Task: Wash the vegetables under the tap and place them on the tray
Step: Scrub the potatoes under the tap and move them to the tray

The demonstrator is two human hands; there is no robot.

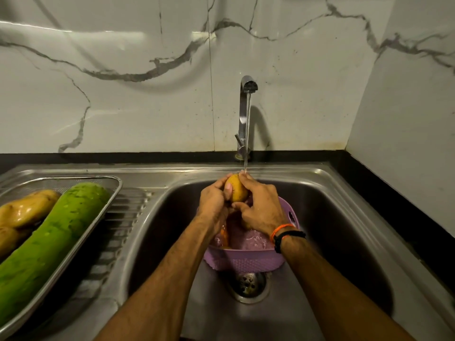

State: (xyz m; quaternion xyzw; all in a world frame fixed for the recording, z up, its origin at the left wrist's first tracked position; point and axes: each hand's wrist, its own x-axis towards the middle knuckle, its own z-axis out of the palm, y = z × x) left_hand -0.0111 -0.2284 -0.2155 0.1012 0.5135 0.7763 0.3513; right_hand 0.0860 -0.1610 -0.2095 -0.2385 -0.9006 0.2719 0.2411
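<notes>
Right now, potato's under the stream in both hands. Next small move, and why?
Probably turn the potato a little between the left hand and right hand. The water from the tap lands on its top end only, while both hands cover its sides and lower part above the purple basket. Moving it to the tray, where the green gourd lies, comes after.

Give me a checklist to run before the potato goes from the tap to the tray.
1. Both hands grip the potato: left hand, right hand: ok.
2. Water from the tap reaches it: ok.
3. Potato fully rinsed: cannot tell.
4. Free room on the tray beside the gourd and washed potatoes: ok, at its far end.
5. Basket sits below to catch a drop: ok.
</notes>
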